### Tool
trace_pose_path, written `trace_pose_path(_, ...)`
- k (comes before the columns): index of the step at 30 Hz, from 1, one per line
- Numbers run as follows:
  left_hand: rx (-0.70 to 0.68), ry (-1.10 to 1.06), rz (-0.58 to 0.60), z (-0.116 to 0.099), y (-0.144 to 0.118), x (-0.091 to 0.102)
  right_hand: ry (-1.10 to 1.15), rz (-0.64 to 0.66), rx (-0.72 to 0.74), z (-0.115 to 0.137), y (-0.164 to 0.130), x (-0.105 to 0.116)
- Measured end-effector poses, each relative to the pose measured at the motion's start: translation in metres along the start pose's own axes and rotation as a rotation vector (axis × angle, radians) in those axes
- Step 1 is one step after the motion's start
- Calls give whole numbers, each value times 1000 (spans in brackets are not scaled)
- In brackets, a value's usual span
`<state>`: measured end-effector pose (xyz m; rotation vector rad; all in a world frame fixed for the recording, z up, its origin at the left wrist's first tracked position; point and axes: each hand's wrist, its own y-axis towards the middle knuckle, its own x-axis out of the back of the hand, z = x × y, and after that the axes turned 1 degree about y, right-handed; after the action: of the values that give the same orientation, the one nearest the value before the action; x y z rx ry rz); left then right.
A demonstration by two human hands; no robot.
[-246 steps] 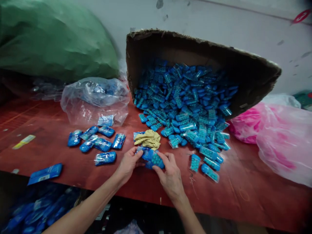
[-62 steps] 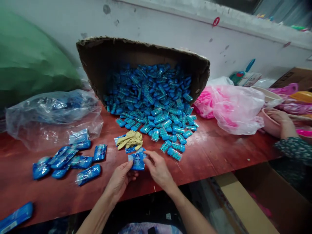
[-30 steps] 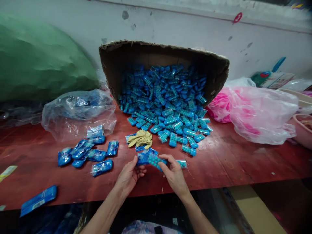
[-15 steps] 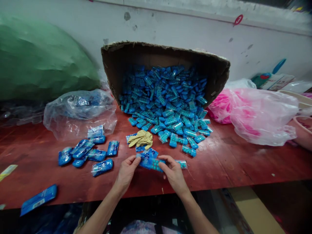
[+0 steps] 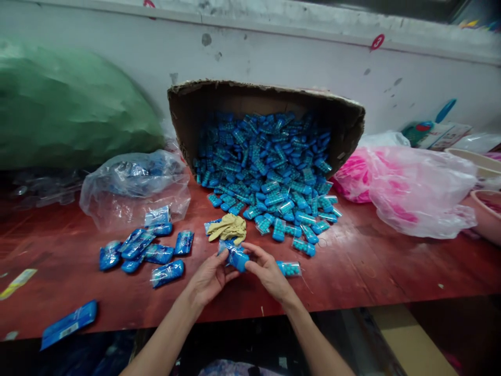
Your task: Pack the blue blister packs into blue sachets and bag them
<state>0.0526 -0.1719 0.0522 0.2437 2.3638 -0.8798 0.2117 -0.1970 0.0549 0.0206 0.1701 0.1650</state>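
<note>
Between my two hands, low over the front of the table, is a blue packet [image 5: 237, 258] with a smooth blue container end showing at its right. My left hand [image 5: 211, 275] grips the packet's clear left end between thumb and fingers. From the other side, my right hand [image 5: 268, 270] pinches the container end with thumb and fingertips. A clear container of turquoise balls [image 5: 290, 268] lies just right of my right hand. Behind the held packet rests a crumpled yellowish glove [image 5: 227, 228] on flat blue wrappers. Several filled blue packets [image 5: 167, 272] lie to the left.
A tipped cardboard box [image 5: 352, 117] spills many blue-capped containers [image 5: 274, 193] onto the red table [image 5: 352, 271]. A clear plastic bag [image 5: 97, 193] sits left, a pink-filled bag [image 5: 422, 193] right. One flat blue packet [image 5: 69, 324] overhangs the front edge.
The container of balls, earlier stretched out beside the flat blue wrapper, now sits within it as one compact packet. My hands have come closer together, and the view has shifted slightly.
</note>
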Motion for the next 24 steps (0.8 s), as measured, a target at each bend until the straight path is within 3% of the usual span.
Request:
trace_pose_path(5,63,12,116,-12,9,-2,60,42,-67,-6,19,7)
trace_pose_path(9,16,-44,118,-13,19,-4,188,95,-69,-12,28,10)
trace_pose_path(19,-66,-100,-151,10,17,-24,113,-168,-7,-30,24,-10)
trace_pose_path(24,-94,-79,-165,-5,12,-27,12,-120,-2,-26,26,-4)
